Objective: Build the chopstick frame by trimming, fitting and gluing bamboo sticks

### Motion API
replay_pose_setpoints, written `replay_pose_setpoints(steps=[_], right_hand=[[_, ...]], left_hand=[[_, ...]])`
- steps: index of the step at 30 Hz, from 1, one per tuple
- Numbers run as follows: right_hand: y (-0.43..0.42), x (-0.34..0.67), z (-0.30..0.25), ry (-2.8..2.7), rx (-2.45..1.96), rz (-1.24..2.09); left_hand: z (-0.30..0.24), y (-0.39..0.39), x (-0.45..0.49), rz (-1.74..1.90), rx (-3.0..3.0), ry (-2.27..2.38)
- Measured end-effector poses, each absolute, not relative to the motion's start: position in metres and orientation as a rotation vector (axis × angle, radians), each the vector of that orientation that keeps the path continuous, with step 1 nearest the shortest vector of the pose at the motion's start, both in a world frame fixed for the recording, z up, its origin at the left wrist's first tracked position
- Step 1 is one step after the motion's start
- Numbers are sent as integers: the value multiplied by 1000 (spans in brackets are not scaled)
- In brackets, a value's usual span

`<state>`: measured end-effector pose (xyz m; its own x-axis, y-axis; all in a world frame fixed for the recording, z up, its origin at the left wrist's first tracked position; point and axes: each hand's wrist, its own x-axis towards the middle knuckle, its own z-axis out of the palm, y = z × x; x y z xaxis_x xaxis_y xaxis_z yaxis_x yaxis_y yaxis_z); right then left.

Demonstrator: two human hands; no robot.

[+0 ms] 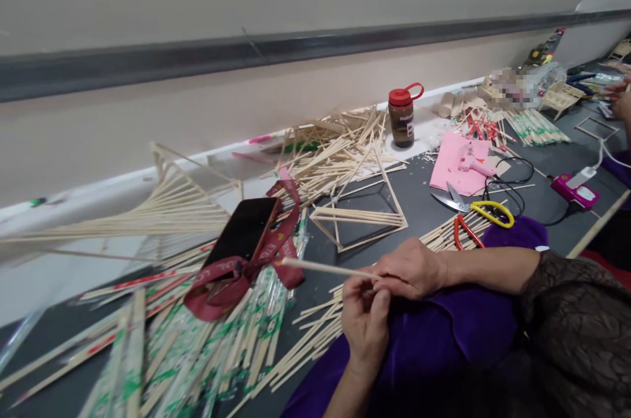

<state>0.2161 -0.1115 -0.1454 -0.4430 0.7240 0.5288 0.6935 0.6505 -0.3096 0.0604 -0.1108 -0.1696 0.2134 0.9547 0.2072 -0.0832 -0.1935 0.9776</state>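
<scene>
My left hand comes up from the lower edge, fingers curled and thumb pressed near the end of a thin wooden chopstick. From the right, my right hand closes on the same end, its fingertips meeting the left hand's. The chopstick's free end points left, in front of a maroon ribbon strap. Purple cloth lies beneath both hands. Loose chopsticks are spread beside my left hand, and more lie behind my right wrist. Just beyond the hands stands a small frame of glued sticks.
A phone with a strap rests on wrapped chopsticks. Left of it is a larger stick structure. Farther back are a bottle, scissors, red-handled pliers and a pink glue gun. Another person's hand shows far right.
</scene>
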Motion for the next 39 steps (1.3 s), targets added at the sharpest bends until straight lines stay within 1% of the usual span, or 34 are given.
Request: replay_pose_setpoints(steps=[4,8,11,15,18,20,24,27,32,36,39], right_hand=[[-113,212,-142,-2374,-1167,-9],[-114,211,-134,-2528,-1228,-14],[-119,213,-125,-2570,-1311,-3],[-129,232,-111,-2603,-1461,-6],[-130,274,-99,-2428,-1773,22],[-125,316,-93,-2123,-2148,-25],[-110,403,-93,-1731,-2502,-135],[-101,444,-106,-1577,-2684,-64],[-89,463,-128,-1451,-2822,149],[-84,462,-134,-1326,-2787,182],[-85,462,-132,-1214,-2667,155]], left_hand=[[-160,-102,56,1249,1564,978],[-154,-94,56,1276,1637,1023],[-155,-92,57,1245,1567,1033],[-155,-94,58,1120,1297,1053],[-152,-97,61,1025,1192,1060],[-151,-99,62,963,1209,1049],[-152,-102,62,913,1316,1028],[-155,-102,60,902,1425,1027],[-155,-101,58,868,1514,1044],[-154,-103,59,882,1510,1055],[-154,-106,62,928,1471,1099]])
